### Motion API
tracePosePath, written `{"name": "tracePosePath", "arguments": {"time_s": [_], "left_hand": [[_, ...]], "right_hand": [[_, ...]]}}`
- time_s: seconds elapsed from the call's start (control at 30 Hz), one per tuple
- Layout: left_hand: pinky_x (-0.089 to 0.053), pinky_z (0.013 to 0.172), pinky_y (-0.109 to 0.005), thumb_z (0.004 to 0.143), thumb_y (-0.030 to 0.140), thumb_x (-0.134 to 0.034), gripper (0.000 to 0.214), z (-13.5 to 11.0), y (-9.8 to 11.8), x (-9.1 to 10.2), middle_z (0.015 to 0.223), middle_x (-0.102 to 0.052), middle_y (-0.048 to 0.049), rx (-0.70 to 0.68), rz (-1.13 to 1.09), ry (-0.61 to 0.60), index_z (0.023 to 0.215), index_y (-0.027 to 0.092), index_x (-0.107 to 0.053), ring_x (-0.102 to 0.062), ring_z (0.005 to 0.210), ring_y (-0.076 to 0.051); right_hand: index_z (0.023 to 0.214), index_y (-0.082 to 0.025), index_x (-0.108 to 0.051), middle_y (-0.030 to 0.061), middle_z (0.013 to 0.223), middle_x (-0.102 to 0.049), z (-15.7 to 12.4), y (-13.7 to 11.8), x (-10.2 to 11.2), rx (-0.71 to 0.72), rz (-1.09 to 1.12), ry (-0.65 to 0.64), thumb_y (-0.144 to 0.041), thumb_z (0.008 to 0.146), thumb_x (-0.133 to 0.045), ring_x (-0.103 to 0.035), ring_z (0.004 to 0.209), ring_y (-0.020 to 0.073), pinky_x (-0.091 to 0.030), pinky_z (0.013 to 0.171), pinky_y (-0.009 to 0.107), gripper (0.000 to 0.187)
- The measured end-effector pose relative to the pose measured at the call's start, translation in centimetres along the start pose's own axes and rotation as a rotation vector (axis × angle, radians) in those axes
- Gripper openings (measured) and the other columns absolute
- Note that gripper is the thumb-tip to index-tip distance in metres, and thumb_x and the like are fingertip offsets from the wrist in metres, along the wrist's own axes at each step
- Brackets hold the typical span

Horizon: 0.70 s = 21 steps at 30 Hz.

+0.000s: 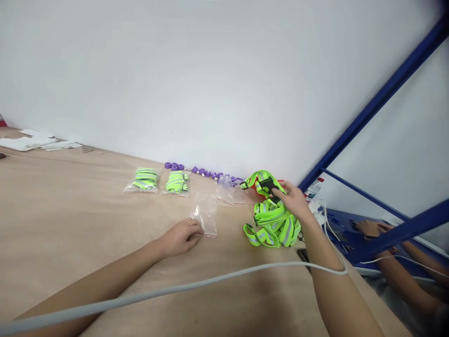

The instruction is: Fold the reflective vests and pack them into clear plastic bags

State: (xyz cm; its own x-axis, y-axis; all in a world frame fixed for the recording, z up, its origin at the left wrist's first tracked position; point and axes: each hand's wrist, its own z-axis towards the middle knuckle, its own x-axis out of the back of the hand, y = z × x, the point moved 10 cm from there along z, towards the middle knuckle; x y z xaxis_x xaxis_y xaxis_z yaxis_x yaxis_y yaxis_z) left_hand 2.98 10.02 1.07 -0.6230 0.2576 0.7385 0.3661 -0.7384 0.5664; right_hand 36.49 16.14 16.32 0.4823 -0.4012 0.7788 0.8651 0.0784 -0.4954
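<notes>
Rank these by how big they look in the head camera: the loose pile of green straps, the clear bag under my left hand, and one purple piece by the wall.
1. Loose pile of green straps
2. Clear bag
3. Purple piece, though it lies farther from the camera.

Two packed bags (157, 181) lie left of the straps (271, 224) (beads (201, 171) behind).

— How's the left arm lying?
— Stretched forward, bare forearm low; the left hand (182, 236) is loosely curled, palm down, fingertips pinched together.
— And the right?
— Forearm reaching up from the near right corner, wrist bent inward, right hand (293, 200) with fingers closed in a grip.
</notes>
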Motion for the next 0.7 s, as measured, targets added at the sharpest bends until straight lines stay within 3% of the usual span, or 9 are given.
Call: {"name": "tracePosePath", "arguments": {"time_s": [0.1,0.2,0.37,0.53,0.7], "left_hand": [[-0.050,0.091,-0.035,0.094,0.016,-0.053,0.019,0.0,-0.1,0.0,0.103,-0.069,-0.0069,0.005,-0.002,0.001,0.102,0.021,-0.070,-0.063,0.100,-0.022],[-0.050,0.092,-0.035,0.094,0.017,-0.053,0.019,0.0,-0.1,0.0,0.103,-0.069,-0.0068,0.006,0.001,0.001,0.102,0.021,-0.070,-0.063,0.100,-0.022],[-0.050,0.092,-0.035,0.095,0.018,-0.052,0.018,0.0,0.1,0.2,0.102,-0.070,-0.0068,0.003,-0.001,0.004,0.101,0.020,-0.069,-0.063,0.099,-0.021],[-0.050,0.093,-0.036,0.096,0.020,-0.052,0.017,-0.1,0.1,0.3,0.105,-0.070,-0.0071,0.011,-0.004,0.011,0.101,0.020,-0.069,-0.063,0.100,-0.022],[-0.050,0.094,-0.035,0.096,0.020,-0.052,0.018,-0.1,0.0,0.3,0.105,-0.070,-0.0069,0.013,-0.002,0.014,0.101,0.020,-0.069,-0.063,0.101,-0.022]], "right_hand": [[0.116,-0.023,-0.051,0.0039,0.080,-0.077,-0.6,-1.1,2.4,-0.021,0.237,0.057,-0.050,0.080,-0.065,-0.072,0.068,0.0251,-0.055,0.059,0.033,0.047],[0.108,-0.027,-0.046,-0.0033,0.068,-0.072,-1.4,-2.5,3.9,-0.040,0.497,0.061,-0.049,0.070,-0.076,-0.068,0.055,0.0226,-0.053,0.051,0.031,0.053],[0.101,-0.028,-0.048,-0.0045,0.066,-0.069,-2.4,-5.1,6.9,0.009,0.594,0.101,-0.043,0.064,-0.080,-0.069,0.056,0.0232,-0.055,0.050,0.032,0.051],[0.099,-0.029,-0.049,-0.0025,0.075,-0.070,-3.5,-7.7,10.6,0.109,0.528,0.203,-0.033,0.063,-0.075,-0.067,0.062,0.0227,-0.053,0.054,0.034,0.045],[0.092,-0.023,-0.063,-0.0010,0.082,-0.068,-5.3,-11.1,14.8,0.233,0.168,0.453,-0.027,0.065,-0.066,-0.059,0.068,0.0164,-0.045,0.060,0.028,0.027]]}}
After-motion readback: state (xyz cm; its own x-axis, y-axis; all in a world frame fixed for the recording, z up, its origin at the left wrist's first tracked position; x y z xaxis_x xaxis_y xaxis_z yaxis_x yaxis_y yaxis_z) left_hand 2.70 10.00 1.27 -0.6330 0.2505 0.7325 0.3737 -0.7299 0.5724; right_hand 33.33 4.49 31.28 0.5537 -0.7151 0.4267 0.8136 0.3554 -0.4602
